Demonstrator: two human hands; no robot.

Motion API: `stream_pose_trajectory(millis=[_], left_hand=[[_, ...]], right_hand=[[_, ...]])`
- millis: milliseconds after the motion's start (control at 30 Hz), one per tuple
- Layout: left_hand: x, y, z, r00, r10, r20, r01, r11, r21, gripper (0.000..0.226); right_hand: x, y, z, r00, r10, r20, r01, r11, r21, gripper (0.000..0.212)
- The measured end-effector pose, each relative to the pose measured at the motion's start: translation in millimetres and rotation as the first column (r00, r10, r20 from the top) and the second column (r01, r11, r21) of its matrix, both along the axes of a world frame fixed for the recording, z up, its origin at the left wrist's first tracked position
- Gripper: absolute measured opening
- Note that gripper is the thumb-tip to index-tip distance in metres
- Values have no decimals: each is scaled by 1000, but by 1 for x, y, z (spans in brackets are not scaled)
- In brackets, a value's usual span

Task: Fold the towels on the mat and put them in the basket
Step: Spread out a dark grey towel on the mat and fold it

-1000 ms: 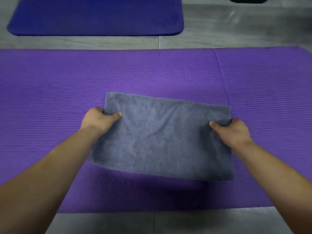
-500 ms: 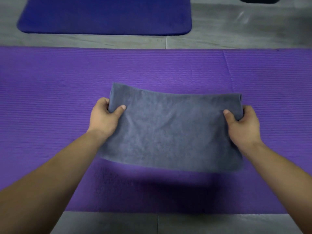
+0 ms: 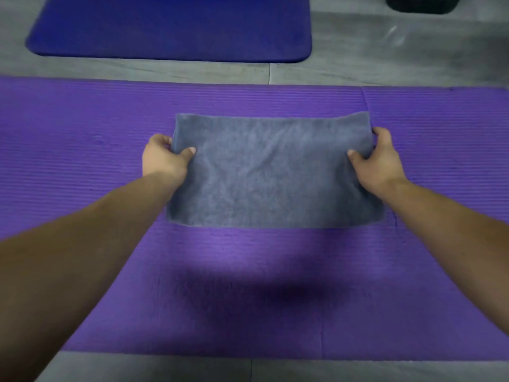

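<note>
Towel (image 3: 275, 172) spread between left hand (image 3: 163, 159) and right hand (image 3: 378, 161), both gripping its sides.

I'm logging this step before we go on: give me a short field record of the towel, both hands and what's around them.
towel: grey towel, spread between the hands, lifted over the purple mat, shadow beneath
left hand: grips its left edge
right hand: grips its right edge
beyond: blue mat on grey floor
basket: dark object at top right, too cropped to identify
</note>
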State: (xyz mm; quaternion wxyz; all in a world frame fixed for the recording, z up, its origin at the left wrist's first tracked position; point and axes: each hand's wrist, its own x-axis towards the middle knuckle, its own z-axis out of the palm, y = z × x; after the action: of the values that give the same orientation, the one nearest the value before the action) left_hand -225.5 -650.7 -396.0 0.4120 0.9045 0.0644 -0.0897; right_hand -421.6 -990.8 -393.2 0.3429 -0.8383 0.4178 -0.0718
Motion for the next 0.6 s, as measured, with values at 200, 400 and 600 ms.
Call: stream_pose_trajectory(millis=[200, 400, 600], left_hand=[[-32, 6, 2, 903, -362, 231, 287, 909, 303, 55], [-85, 28, -15, 404, -900, 163, 847, 436, 305, 45], [-86, 44, -26, 525, -829, 194, 791, 559, 250, 47]], right_hand=[[-17, 4, -6, 996, 27, -87, -37, 992, -121, 68], [-59, 51, -7, 812, 573, 111, -523, 799, -296, 26], [-85, 57, -23, 797, 600, 62, -582, 793, -180, 42]])
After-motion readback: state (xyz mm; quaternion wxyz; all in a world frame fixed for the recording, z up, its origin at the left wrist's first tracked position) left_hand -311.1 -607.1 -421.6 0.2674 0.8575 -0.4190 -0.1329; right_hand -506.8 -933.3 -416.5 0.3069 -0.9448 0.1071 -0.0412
